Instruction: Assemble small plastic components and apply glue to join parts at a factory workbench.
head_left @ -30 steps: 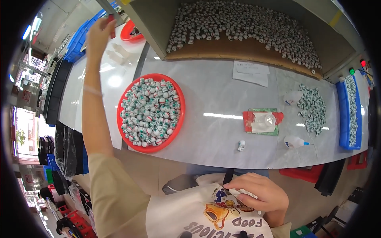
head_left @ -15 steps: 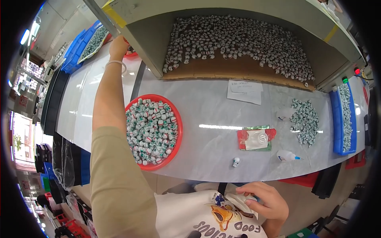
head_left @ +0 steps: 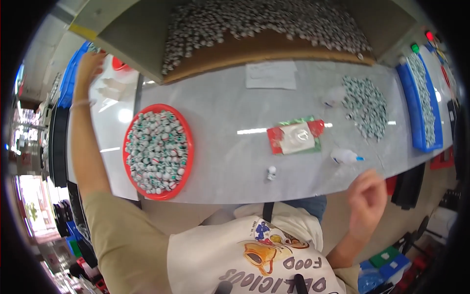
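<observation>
My left hand (head_left: pixel 91 66) reaches to the far left, beside a blue bin (head_left: pixel 73 78) and near a red container (head_left: pixel 121 63); its fingers are partly hidden and blurred, so any hold does not show. Smeared by motion, my right hand (head_left: pixel 368 198) hovers by the table's front edge, nearest a white squeeze bottle (head_left: pixel 344 157) with a blue tip. A small white figurine-like piece (head_left: pixel 271 172) stands alone near that edge. Behind it lies a red and green packet (head_left: pixel 274 139) with a white pad on top. A round red basket (head_left: pixel 190 152) full of white and green pieces sits left.
A shelf box with a brown cardboard base (head_left: pixel 264 49) holds many small pieces at the back. Loose green-white pieces (head_left: pixel 364 105) are heaped at right, beside another bottle (head_left: pixel 333 98) and a long blue bin (head_left: pixel 409 98). White paper (head_left: pixel 270 75) lies before the shelf.
My left hand has shifted left, away from the red container toward the blue bin. My right hand has risen from the apron and moved right toward the squeeze bottle. The view has shifted.
</observation>
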`<state>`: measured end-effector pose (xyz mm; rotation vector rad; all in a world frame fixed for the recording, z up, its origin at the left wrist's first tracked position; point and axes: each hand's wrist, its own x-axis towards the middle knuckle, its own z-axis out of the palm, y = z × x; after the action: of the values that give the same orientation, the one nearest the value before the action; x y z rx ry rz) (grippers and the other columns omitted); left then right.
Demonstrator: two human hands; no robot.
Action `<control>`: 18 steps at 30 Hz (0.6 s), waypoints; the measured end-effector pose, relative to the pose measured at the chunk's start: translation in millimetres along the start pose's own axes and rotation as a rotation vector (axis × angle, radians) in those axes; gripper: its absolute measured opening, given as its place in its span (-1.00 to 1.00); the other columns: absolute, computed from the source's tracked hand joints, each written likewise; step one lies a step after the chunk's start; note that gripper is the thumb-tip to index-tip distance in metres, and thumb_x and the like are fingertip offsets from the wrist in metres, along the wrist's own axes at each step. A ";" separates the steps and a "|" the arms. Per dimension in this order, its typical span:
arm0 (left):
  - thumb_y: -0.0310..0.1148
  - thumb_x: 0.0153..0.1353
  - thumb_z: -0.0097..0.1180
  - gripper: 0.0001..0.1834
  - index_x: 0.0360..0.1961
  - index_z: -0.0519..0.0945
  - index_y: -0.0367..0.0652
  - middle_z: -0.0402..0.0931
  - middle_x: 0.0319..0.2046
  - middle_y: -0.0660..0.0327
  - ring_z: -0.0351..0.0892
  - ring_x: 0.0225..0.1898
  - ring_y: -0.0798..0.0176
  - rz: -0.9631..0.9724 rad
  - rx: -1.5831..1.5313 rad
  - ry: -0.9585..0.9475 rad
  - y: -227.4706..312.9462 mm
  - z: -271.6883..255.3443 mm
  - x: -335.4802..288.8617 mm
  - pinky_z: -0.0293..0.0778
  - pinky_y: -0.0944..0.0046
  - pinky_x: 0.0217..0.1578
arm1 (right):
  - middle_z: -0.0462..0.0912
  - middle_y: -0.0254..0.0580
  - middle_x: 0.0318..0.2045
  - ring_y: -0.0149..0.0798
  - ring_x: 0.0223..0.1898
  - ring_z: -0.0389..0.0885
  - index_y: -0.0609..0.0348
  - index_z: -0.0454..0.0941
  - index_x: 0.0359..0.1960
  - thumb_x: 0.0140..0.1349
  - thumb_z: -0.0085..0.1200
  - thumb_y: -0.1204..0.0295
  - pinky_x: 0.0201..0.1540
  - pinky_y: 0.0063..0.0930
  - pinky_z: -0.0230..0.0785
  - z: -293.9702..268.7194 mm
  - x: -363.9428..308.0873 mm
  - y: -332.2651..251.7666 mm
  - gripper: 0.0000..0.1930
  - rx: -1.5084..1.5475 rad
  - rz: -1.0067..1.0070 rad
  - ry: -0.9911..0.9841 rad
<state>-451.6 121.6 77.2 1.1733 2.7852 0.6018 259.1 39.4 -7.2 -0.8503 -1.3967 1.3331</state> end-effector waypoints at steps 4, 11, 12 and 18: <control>-0.22 0.21 -0.09 -0.68 -0.26 0.53 -0.29 0.50 -0.54 0.06 0.47 -0.53 0.22 0.283 0.289 0.300 23.7 -45.5 -87.4 0.39 0.30 -0.43 | 0.38 -0.37 -0.35 -0.51 -0.39 0.32 0.20 0.36 -0.15 -0.06 0.03 0.61 -0.29 -0.71 0.18 -12.8 19.8 20.6 -0.65 -0.137 0.110 0.384; -0.53 -0.01 0.12 -0.78 -0.27 0.53 -0.31 0.55 -0.39 0.11 0.52 -0.46 0.28 0.757 0.038 0.001 144.4 -25.1 -366.2 0.42 0.35 -0.38 | 0.48 -0.30 -0.13 -0.48 -0.14 0.38 0.24 0.43 -0.13 -0.04 0.12 0.57 -0.10 -0.66 0.21 11.6 38.4 26.1 -0.64 -0.426 0.070 0.080; -0.55 -0.11 0.16 -0.73 -0.29 0.54 -0.31 0.55 -0.38 0.08 0.56 -0.40 0.16 0.801 -0.068 -0.228 158.0 1.6 -375.0 0.45 0.30 -0.34 | 0.50 -0.27 -0.15 -0.46 -0.16 0.41 0.25 0.41 -0.10 0.01 0.08 0.56 -0.11 -0.63 0.23 6.4 38.6 30.8 -0.65 -0.352 0.119 0.063; -0.43 -0.08 0.20 -0.57 -0.10 0.49 -0.23 0.44 -0.07 0.08 0.42 -0.07 0.02 0.988 -0.165 -0.541 169.2 77.1 -420.9 0.35 0.16 -0.10 | 0.56 -0.21 -0.28 -0.45 -0.25 0.46 0.27 0.37 -0.03 0.14 0.04 0.46 -0.16 -0.60 0.27 -7.5 35.6 18.7 -0.65 -0.254 0.174 -0.057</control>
<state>-23.3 -40.0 29.9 2.2167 1.5690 0.4243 254.2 78.0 -19.8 -1.1315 -1.5891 1.3353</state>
